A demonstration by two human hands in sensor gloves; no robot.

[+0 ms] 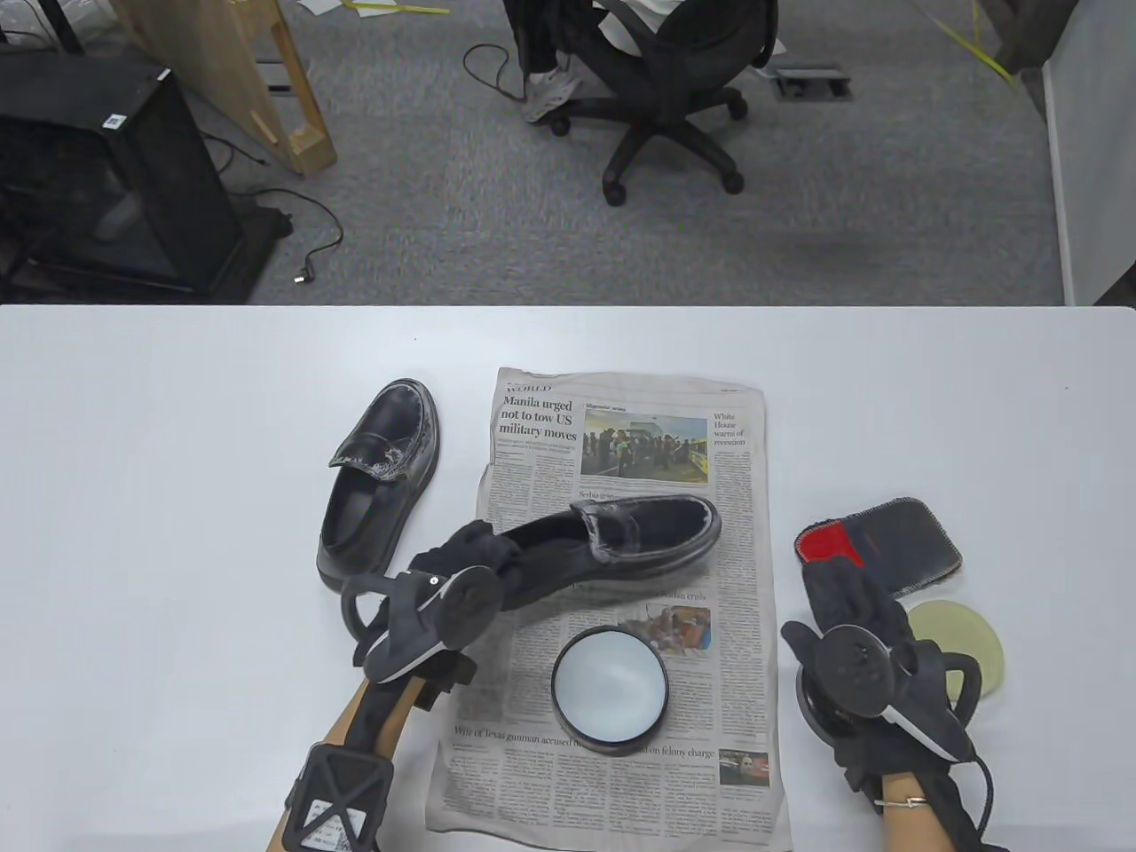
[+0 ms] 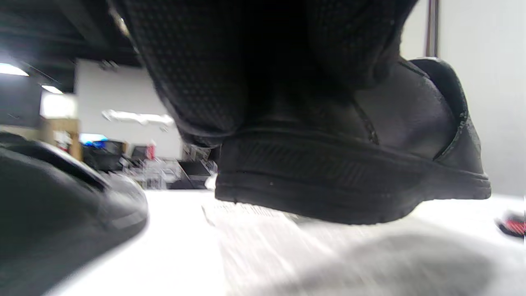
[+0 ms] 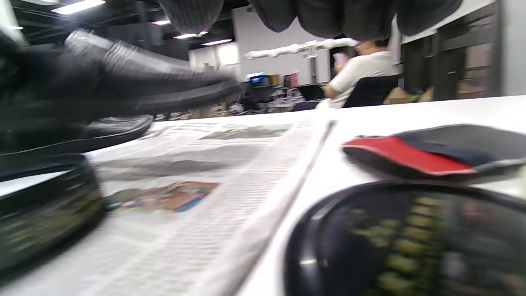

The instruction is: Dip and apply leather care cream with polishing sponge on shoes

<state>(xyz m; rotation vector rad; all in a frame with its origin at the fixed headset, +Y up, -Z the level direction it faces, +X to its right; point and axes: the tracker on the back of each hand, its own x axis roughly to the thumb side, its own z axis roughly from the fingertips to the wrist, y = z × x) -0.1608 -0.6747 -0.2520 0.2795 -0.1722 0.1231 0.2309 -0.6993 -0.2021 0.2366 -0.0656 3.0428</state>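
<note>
At centre frame the left hand grips the heel of a black shoe, lifted clear of the newspaper. The open cream tin sits on the paper below. At lower right, the right hand lies with fingers relaxed beside the yellow sponge on the desk.

The newspaper headline reads "Manila urged not to tow US military moves" (section "WORLD").
</note>
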